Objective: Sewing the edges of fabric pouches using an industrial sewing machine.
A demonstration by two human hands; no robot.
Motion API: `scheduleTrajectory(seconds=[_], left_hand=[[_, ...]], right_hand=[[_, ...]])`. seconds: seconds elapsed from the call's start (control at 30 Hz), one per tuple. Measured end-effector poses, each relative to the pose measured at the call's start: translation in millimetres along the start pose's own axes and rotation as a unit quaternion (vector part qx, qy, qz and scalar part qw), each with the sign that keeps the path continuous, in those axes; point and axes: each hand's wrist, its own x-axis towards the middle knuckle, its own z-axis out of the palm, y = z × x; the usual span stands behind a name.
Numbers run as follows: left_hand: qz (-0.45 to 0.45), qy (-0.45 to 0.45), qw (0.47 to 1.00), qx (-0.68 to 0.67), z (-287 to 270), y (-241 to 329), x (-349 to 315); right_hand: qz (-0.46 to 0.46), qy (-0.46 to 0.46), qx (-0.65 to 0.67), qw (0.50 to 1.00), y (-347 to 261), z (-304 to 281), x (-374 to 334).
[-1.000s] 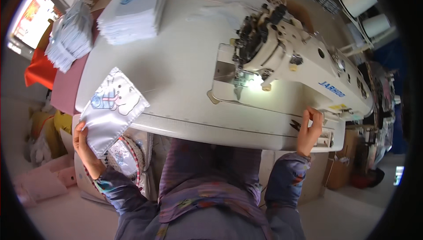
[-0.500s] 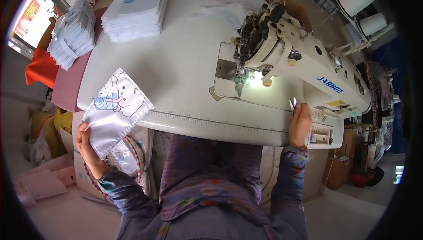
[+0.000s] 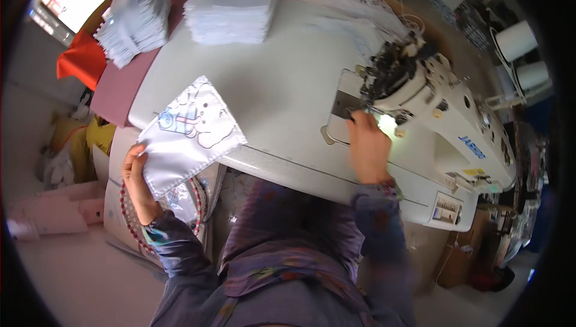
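Observation:
My left hand [image 3: 137, 174] pinches the lower left edge of a white satin fabric piece [image 3: 174, 162] printed with a cartoon animal and a blue cup. The piece is held up, tilted, over the table's front edge. My right hand [image 3: 370, 147] is closed beside the needle area of a cream sewing machine [image 3: 444, 102]. A small dark tip of the thread snips [image 3: 350, 114] shows at its fingertips; the rest of them is hidden by the hand. The machine's lamp lights the plate just right of my fingers.
On the pale table [image 3: 270, 81] stands a tall stack of printed white pieces [image 3: 231, 21]. A tied bundle [image 3: 135, 24] lies at far left. White strips [image 3: 354, 6] are heaped behind the machine. Thread cones [image 3: 516, 40] stand at right, and a round basket [image 3: 198, 207] sits below the left edge.
My right hand has moved left and away from me, from the table's front right to the needle area, with the snips. My left hand still holds the fabric piece. The whole view has shifted.

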Motion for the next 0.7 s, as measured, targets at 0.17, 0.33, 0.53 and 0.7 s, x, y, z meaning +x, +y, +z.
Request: scheduleTrajectory(seconds=[0.17,0.33,0.53,0.7], left_hand=[[-0.027,0.003,0.999,-0.019,20.1,10.4,-5.3],[-0.026,-0.008,0.999,-0.023,18.7,14.3,-4.7],[-0.028,-0.005,0.998,-0.052,28.1,20.2,-6.8],[-0.014,0.056,0.996,-0.068,21.5,4.0,17.7]], right_hand=[[-0.044,0.061,0.266,0.961,-40.4,-25.2,-14.1],[-0.191,0.003,0.28,0.941,-107.9,-22.7,-6.0],[-0.221,-0.016,0.275,0.936,-135.1,-10.8,7.8],[-0.154,0.047,0.319,0.934,-120.5,-9.7,4.0]])
